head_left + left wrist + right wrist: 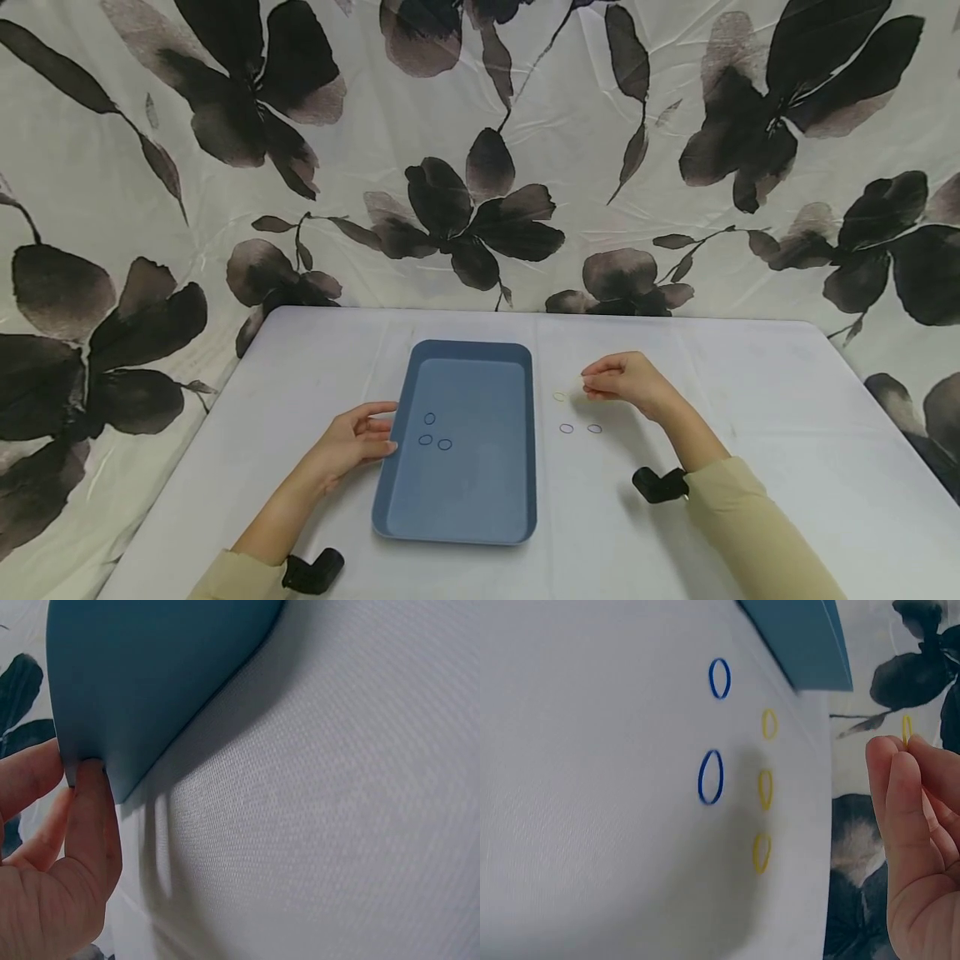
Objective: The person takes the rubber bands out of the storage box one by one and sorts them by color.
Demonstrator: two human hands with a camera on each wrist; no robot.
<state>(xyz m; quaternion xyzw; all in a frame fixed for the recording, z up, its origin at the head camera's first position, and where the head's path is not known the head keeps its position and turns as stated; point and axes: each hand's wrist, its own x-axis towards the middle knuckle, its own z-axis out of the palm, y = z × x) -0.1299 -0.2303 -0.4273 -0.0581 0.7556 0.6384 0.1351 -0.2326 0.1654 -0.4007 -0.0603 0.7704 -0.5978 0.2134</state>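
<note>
In the head view, my left hand (352,442) holds the left rim of a blue rectangular tray (480,500); the left wrist view shows the fingers (88,817) on the tray's edge. Three thin blue rubber bands (445,450) lie inside the tray, in its left half. Above the table right of the tray, my right hand (626,383) pinches a yellow rubber band (907,727) between thumb and fingertips. Below that hand, the right wrist view shows three yellow rubber bands (771,789) in a row and two blue rubber bands (722,778) on the cloth.
A white cloth covers the table (600,542). Behind it hangs a white curtain with dark flowers (465,217). A black wrist device sits at the left cuff (313,572), another at the right cuff (660,485).
</note>
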